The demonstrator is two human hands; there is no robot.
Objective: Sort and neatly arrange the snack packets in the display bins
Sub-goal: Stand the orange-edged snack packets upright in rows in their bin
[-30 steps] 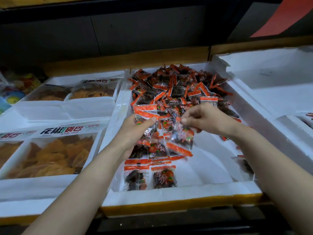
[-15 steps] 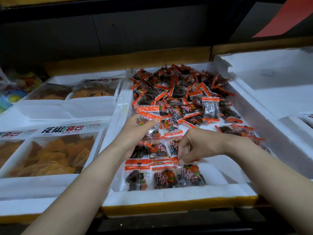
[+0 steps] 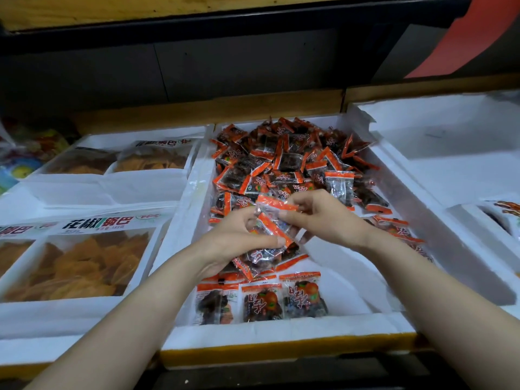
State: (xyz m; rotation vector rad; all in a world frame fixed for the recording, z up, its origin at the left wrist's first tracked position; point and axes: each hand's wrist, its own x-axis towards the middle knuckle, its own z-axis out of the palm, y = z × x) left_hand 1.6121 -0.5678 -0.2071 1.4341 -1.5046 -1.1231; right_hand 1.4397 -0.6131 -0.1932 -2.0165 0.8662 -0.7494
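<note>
Over on the left sat the big bags of orange crisps point(image 3: 81, 263), while in the middle bin point(image 3: 281, 332) the left hand point(image 3: 236, 243) was curled round a small bunch of packets point(image 3: 260, 256), thumb clamped on top, likely to square them up before laying them down. The right hand point(image 3: 320, 218) pinched one orange-edged packet point(image 3: 278, 205) between thumb and fingertips just above that bunch, feeding it in, I'd say. A tidy row of three packets point(image 3: 263, 301) lay flat by the near wall, and the loose heap point(image 3: 284, 159) at the far end looked mostly unsorted.
</note>
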